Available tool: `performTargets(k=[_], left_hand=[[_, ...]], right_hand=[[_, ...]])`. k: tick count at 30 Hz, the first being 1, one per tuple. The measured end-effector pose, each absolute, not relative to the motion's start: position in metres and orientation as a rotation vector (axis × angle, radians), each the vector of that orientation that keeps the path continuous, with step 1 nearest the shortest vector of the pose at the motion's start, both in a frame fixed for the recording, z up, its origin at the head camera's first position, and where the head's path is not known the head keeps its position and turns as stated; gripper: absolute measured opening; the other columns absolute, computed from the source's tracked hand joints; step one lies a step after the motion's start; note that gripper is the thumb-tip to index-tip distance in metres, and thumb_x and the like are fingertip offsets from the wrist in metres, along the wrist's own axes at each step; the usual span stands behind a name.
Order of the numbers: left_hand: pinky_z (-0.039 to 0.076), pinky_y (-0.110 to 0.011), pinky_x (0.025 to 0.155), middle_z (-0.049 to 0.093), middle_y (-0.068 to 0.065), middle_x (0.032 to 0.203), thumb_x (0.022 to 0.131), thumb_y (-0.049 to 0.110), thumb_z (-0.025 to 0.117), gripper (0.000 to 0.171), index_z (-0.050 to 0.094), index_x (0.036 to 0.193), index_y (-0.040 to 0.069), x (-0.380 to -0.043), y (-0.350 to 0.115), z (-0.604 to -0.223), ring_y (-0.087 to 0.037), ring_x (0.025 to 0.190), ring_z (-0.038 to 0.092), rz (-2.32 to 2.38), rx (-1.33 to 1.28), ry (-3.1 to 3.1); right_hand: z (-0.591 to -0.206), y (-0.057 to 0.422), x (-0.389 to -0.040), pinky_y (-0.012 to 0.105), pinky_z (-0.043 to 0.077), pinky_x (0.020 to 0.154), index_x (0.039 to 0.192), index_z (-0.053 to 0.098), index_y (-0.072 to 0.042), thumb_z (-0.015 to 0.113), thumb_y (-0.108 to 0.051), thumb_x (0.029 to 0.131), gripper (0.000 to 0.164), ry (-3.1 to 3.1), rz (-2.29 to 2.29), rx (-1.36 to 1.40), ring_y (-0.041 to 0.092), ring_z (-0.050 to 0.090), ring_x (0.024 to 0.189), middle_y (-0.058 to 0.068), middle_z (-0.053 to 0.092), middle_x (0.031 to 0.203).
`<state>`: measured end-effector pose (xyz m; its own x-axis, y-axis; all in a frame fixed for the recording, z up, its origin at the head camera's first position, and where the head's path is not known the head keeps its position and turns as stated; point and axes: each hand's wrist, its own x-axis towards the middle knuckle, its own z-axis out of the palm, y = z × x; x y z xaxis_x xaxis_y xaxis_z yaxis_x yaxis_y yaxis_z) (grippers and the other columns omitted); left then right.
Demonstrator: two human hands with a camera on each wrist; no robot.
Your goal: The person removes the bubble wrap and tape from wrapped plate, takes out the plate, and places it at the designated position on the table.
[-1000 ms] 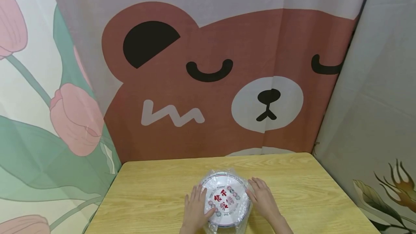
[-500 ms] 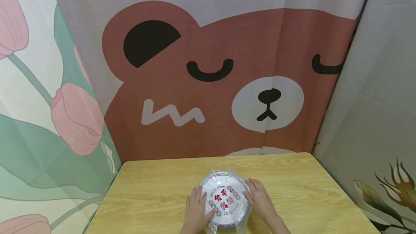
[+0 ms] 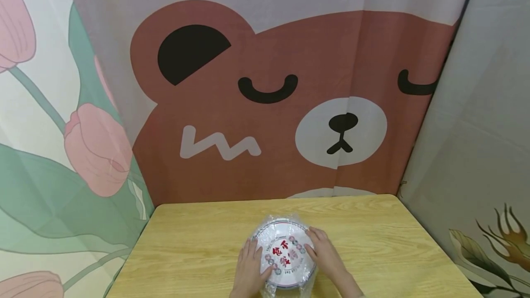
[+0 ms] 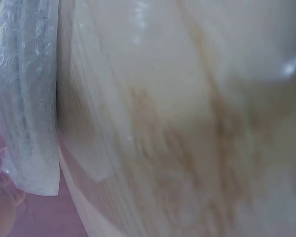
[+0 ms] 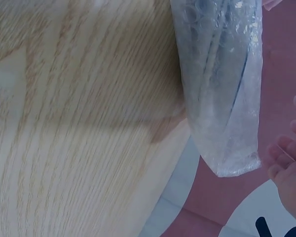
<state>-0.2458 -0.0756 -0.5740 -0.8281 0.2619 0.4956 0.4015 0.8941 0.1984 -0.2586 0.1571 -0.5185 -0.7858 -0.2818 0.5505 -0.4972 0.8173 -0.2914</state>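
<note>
A round white plate (image 3: 283, 260) with red characters, small flowers and a thin coloured rim lies face up in clear bubble wrap (image 3: 305, 289). Seen edge-on in the wrist views, the wrapped bundle (image 5: 219, 94) shows several layered edges. My left hand (image 3: 249, 266) rests along the plate's left side, fingers extended and thumb spread over its face. On the opposite side, my right hand (image 3: 326, 254) touches the upper right rim with fingertips and thumb. Its fingers (image 5: 288, 148) lie beside the wrap in the right wrist view.
The bundle sits near the front of a light wood-grain table (image 3: 198, 233). Behind the table hangs a curtain (image 3: 215, 178) printed with a bear. Tulip-patterned fabric (image 3: 97, 151) hangs at the left, and a grey printed cloth (image 3: 476, 128) borders the right.
My right hand has moved left and farther onto the plate's rim. The wrapped plate has shifted slightly left, while my left hand stays nearly in place.
</note>
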Motion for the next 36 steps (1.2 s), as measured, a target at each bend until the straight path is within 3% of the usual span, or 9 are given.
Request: performTargets(k=[7,15,36], left_hand=[[0.029,-0.050,0.097,0.043,-0.021,0.127,0.076,0.046,0.061,0.058,0.058,0.109,-0.002,-0.248,-0.076,-0.576,-0.038,0.122,0.031,-0.401,-0.476,-2.629],[0.034,-0.050,0.091,0.048,-0.021,0.120,0.070,0.043,0.066,0.055,0.060,0.101,-0.002,-0.248,-0.076,-0.580,-0.040,0.116,0.038,-0.371,-0.504,-2.489],[0.033,-0.049,0.093,0.048,-0.019,0.119,0.071,0.043,0.065,0.049,0.062,0.096,0.001,-0.248,-0.076,-0.582,-0.039,0.116,0.038,-0.327,-0.515,-2.490]], right_hand=[[-0.528,0.149,-0.264,0.042,0.044,0.085,0.096,0.062,0.003,0.069,-0.009,0.074,0.026,-2.444,0.522,0.689,0.030,0.054,0.095,0.016,0.058,0.099],[-0.538,0.138,-0.270,0.034,0.049,0.071,0.081,0.064,0.000,0.077,-0.006,0.061,0.025,-2.185,0.440,0.907,0.021,0.055,0.077,0.009,0.058,0.083],[-0.545,0.129,-0.274,0.032,0.046,0.073,0.071,0.062,-0.006,0.073,-0.010,0.061,0.015,-2.236,0.229,0.911,0.018,0.052,0.074,0.003,0.059,0.078]])
